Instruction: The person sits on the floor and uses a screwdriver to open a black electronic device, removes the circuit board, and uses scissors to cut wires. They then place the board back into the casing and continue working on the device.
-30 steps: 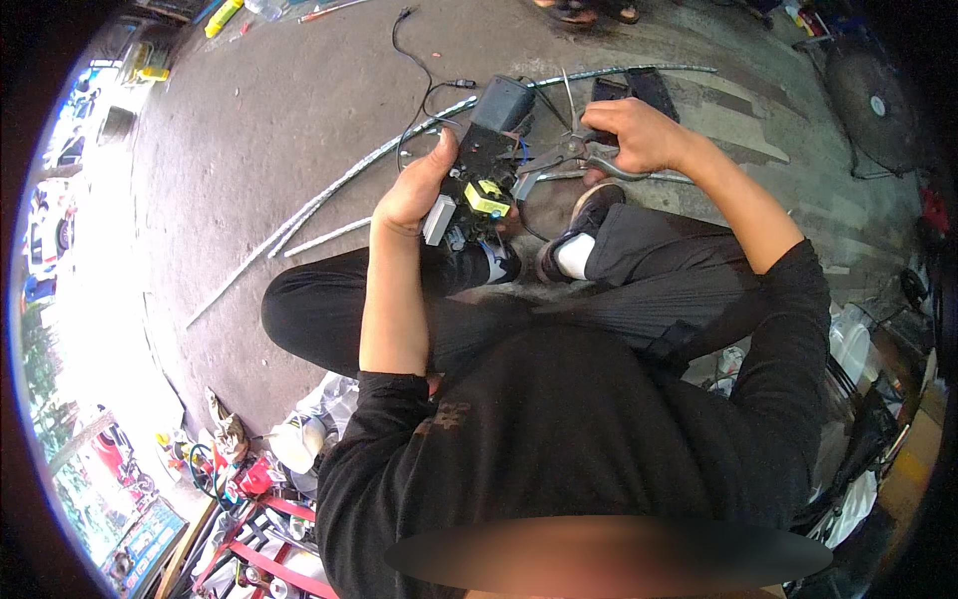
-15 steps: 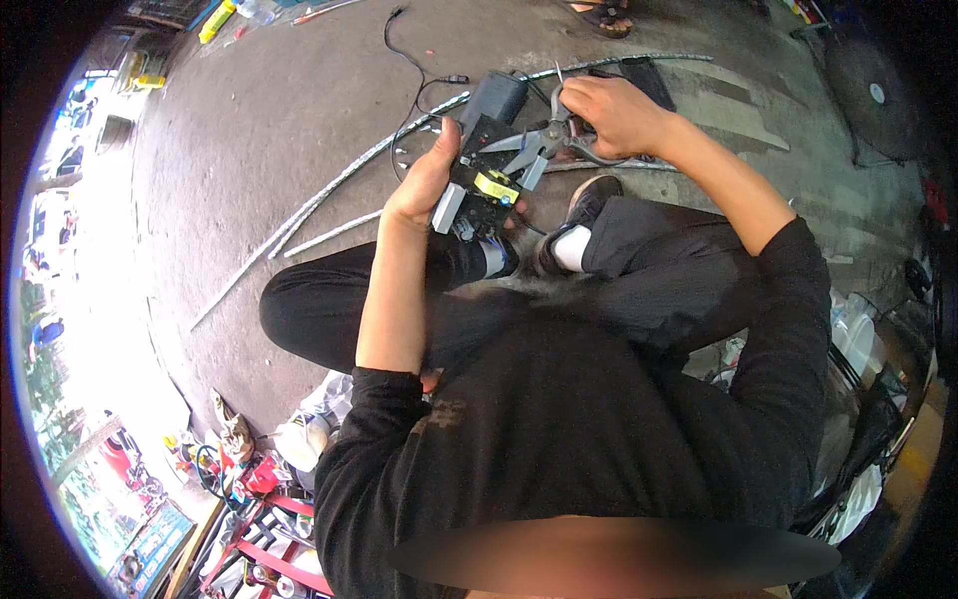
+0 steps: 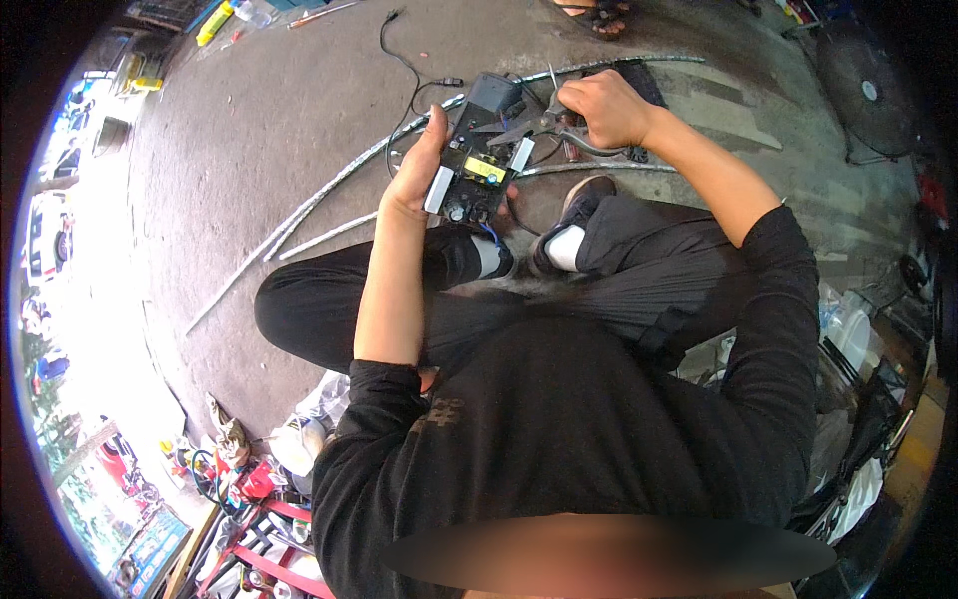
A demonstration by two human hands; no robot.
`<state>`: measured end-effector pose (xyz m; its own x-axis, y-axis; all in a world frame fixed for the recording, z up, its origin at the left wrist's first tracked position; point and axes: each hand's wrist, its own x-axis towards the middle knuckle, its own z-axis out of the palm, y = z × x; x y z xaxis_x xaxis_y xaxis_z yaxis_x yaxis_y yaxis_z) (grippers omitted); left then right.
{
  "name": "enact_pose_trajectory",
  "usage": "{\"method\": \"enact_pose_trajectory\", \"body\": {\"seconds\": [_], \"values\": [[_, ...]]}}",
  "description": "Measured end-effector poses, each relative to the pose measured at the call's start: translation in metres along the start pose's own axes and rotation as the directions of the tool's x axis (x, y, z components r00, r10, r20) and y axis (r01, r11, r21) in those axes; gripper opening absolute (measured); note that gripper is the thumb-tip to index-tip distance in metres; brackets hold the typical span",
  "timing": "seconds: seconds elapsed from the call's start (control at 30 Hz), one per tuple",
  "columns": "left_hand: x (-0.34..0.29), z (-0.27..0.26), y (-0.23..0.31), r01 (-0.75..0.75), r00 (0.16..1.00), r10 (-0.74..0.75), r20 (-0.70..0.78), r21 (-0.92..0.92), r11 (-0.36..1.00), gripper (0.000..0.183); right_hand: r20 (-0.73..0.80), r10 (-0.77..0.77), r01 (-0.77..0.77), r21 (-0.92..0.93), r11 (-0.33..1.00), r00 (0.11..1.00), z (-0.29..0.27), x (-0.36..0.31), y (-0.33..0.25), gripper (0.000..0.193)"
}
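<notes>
My left hand [image 3: 421,168] grips a black power-supply circuit board [image 3: 477,195] from its left side, thumb up along the edge. Fingertips show at the board's right side. On the board sit a yellow-wrapped transformer [image 3: 485,169], pale metal heat sinks [image 3: 439,190] and small round parts; blue wires hang from its near end. A dark boxy piece [image 3: 494,95] adjoins the far end. My right hand [image 3: 611,108] is closed around the handles of grey metal snips [image 3: 544,122]. Their jaws point left over the board's far part; whether they touch it I cannot tell.
Long silvery rods [image 3: 309,212] lie across the concrete floor, with a black plug cable [image 3: 411,68] beyond. My crossed legs and shoes [image 3: 589,200] are beneath the work. Another person's foot [image 3: 599,18] shows at the top, a fan [image 3: 868,92] far right, piled clutter [image 3: 264,479] lower left.
The board has turned flatter toward me, its right heat sink shifting up and left. The snips have shifted slightly left with my right hand. Both hands keep their hold.
</notes>
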<state>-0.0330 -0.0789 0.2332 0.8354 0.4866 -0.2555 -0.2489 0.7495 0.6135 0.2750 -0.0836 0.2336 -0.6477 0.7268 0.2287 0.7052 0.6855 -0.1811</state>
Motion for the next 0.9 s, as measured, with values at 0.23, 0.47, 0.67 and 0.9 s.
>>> {"method": "enact_pose_trajectory", "body": {"seconds": [0.23,0.47,0.67,0.9], "values": [[0.003,-0.013,-0.004,-0.052,0.997,0.061,0.055,-0.149,0.987,0.087,-0.060,0.058,-0.053,0.083,0.995,0.997,0.015,-0.002,0.002,0.036],[0.003,-0.036,0.014,-0.414,0.910,0.380,-0.167,-0.290,0.863,0.089,0.281,0.310,-0.414,0.500,0.761,0.908,0.003,-0.009,-0.017,0.039],[-0.008,-0.042,0.025,-0.411,0.909,0.415,-0.027,-0.219,0.885,0.088,0.549,0.137,-0.432,0.455,0.778,0.824,0.004,-0.002,-0.030,0.056],[-0.006,-0.043,0.025,-0.445,0.860,0.510,0.035,-0.438,0.781,0.088,-0.141,0.137,-0.130,0.057,0.990,0.980,0.028,-0.003,-0.028,0.046]]}}
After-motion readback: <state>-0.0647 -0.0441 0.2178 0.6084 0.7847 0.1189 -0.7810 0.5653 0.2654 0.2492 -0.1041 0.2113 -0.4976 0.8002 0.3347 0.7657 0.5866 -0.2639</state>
